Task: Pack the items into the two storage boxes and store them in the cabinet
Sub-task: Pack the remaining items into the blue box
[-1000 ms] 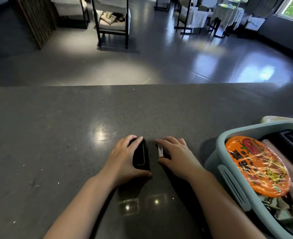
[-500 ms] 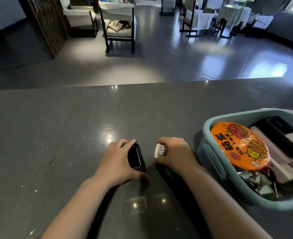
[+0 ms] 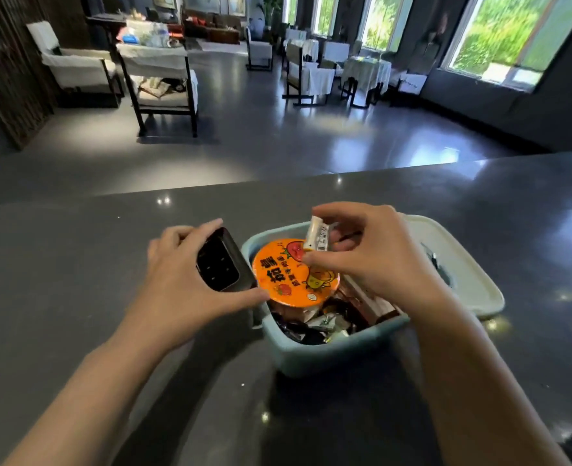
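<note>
- left hand [image 3: 180,290] grips black device [image 3: 222,262] beside box [image 3: 331,348]
- right hand [image 3: 378,260] pinches white tube [image 3: 315,237] over box, above orange lid [image 3: 291,274]

Storage box [image 3: 315,356] pale blue; bowl lid [image 3: 284,277] orange, tomato print; device [image 3: 219,262] black; desk [image 3: 76,264] speckled dark grey.

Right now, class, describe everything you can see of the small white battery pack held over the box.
The white battery pack looks like two or so cylindrical cells wrapped together in printed plastic, with a plus sign and fine print near its lower end. It stands nearly upright, pinched by the right hand at its top and lower end. It hangs above the open pale blue storage box, just over the orange noodle cup lid; whether it touches that lid cannot be told.
</note>
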